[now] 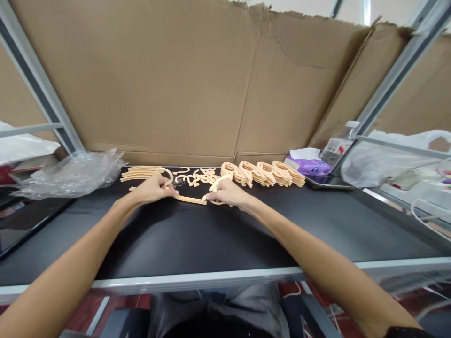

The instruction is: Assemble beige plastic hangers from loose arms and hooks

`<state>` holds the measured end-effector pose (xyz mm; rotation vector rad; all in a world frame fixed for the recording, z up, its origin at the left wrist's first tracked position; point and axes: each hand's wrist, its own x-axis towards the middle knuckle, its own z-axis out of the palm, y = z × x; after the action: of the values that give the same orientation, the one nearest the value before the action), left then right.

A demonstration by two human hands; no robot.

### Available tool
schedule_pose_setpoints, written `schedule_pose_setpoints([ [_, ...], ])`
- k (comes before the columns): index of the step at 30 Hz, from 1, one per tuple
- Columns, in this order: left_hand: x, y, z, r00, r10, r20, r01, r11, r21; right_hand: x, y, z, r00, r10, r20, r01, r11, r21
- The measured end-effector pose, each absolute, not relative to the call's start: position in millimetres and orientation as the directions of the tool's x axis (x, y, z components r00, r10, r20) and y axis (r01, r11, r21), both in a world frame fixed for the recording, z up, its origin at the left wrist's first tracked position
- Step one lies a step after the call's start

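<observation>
Cream strip [190, 200] between left grip [155, 188] and right grip [227, 192]

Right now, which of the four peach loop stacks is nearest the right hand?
The leftmost peach loop stack, just beyond the right hand; the other three stacks sit farther right.

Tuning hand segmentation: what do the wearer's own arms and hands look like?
Left hand and right hand are ungloved; no watch or bracelet shows at either wrist. Forearms are bare. A black edge, likely a sleeve, shows on the right arm; none on the left.
</observation>
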<state>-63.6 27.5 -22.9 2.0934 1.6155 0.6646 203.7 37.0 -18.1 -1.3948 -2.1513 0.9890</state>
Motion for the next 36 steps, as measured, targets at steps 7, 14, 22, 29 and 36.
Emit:
schedule_pose_setpoints([
  [7,-65.1,29.3,-23.3,0.199,0.975,0.100,0.786,-0.219,0.578,203.5,39.1,-16.7,-0.435,0.898,-0.064,0.635,0.256,-0.729],
  [14,-66.3,29.8,-21.8,0.234,0.966,0.108,0.789,-0.254,0.560,203.8,39.3,-12.0,-0.446,0.891,-0.083,0.656,0.262,-0.708],
  [22,-67.7,31.2,-24.2,0.249,0.954,0.165,0.780,-0.299,0.551,203.6,36.4,-7.3,-0.466,0.880,-0.091,0.663,0.279,-0.695],
  [29,-62.5,28.1,-17.7,0.280,0.944,0.176,0.792,-0.330,0.513,204.0,36.5,-9.6,-0.531,0.848,-0.002,0.670,0.418,-0.614],
  [36,-66.7,32.6,-19.5,0.310,0.932,0.186,0.819,-0.362,0.446,205.5,38.7,-14.1,-0.564,0.822,0.078,0.636,0.493,-0.594],
])
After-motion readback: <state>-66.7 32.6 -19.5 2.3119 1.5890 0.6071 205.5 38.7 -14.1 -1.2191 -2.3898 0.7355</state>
